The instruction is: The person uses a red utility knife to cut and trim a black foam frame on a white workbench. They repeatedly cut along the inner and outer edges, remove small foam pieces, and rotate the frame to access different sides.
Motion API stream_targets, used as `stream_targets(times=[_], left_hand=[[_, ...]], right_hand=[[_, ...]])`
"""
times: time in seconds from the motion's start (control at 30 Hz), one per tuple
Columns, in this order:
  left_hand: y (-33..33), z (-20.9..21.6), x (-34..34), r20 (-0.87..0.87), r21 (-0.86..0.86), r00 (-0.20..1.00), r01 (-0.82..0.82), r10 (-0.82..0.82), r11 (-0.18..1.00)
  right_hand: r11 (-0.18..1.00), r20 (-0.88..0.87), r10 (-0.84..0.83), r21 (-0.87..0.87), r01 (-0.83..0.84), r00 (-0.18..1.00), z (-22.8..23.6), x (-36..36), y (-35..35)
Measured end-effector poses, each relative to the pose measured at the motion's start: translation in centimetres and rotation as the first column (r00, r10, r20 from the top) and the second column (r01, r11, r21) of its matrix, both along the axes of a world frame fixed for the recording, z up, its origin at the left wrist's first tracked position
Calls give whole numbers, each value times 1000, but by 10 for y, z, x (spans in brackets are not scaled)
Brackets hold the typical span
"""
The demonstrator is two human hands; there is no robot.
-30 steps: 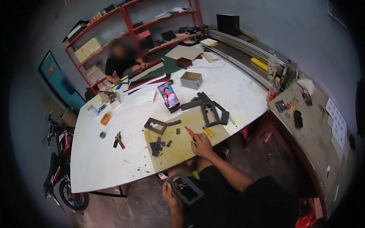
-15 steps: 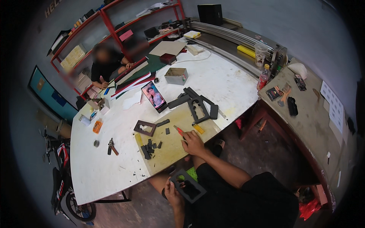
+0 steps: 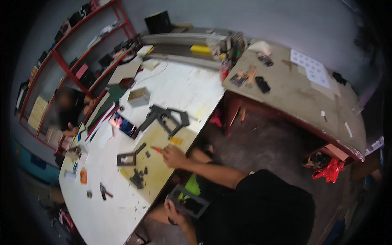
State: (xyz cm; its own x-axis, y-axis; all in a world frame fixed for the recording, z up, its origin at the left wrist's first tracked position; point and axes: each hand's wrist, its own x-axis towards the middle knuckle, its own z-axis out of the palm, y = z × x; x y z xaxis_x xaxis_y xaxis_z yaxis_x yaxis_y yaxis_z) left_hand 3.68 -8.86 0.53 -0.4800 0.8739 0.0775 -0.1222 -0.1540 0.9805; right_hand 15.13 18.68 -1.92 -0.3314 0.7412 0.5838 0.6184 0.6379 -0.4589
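Observation:
My right hand (image 3: 174, 157) rests over the near edge of a yellowish cutting mat (image 3: 162, 176), closed around a slim red-orange utility knife (image 3: 157, 150) that points left. Below the table edge, by my lap, my left hand (image 3: 174, 211) grips a dark grey rectangular foam frame (image 3: 202, 209) by its left side. Through the frame's opening I see bright green and black. Small dark foam scraps (image 3: 138, 179) lie on the mat left of the knife. A brown frame (image 3: 119, 160) sits at the mat's left edge. Beyond the knife is a larger grey foam frame (image 3: 179, 130) among dark strips.
A lit phone (image 3: 123, 125) leans on the white table, with a grey box (image 3: 139, 98) behind it. Pliers (image 3: 105, 192) lie at the left. Across the table sits another person (image 3: 70, 112). A side bench (image 3: 281, 87) stands at the right, a bottle (image 3: 225, 68) near its corner.
My view has turned to the right, so the table's things sit farther left in the picture. Both hands keep their holds; the foam frame is still by my lap.

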Motion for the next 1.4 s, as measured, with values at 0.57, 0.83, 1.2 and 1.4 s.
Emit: stream_targets(times=[0.57,0.83,1.2,1.4], left_hand=[[56,10,12,-159,-253,987,-24,-17,967],[85,13,-6,60,-355,997,65,-47,933],[93,14,-27,-113,-410,993,-14,-36,912],[82,-50,-47,-341,-132,929,102,-141,986]], right_hand=[[997,103,-74,37,70,992,-4,-10,-11],[1000,-15,-26,16,26,1000,-10,-25,-11],[997,-52,-68,26,69,996,10,-21,-16],[995,-52,-89,39,91,995,-7,-18,-14]])
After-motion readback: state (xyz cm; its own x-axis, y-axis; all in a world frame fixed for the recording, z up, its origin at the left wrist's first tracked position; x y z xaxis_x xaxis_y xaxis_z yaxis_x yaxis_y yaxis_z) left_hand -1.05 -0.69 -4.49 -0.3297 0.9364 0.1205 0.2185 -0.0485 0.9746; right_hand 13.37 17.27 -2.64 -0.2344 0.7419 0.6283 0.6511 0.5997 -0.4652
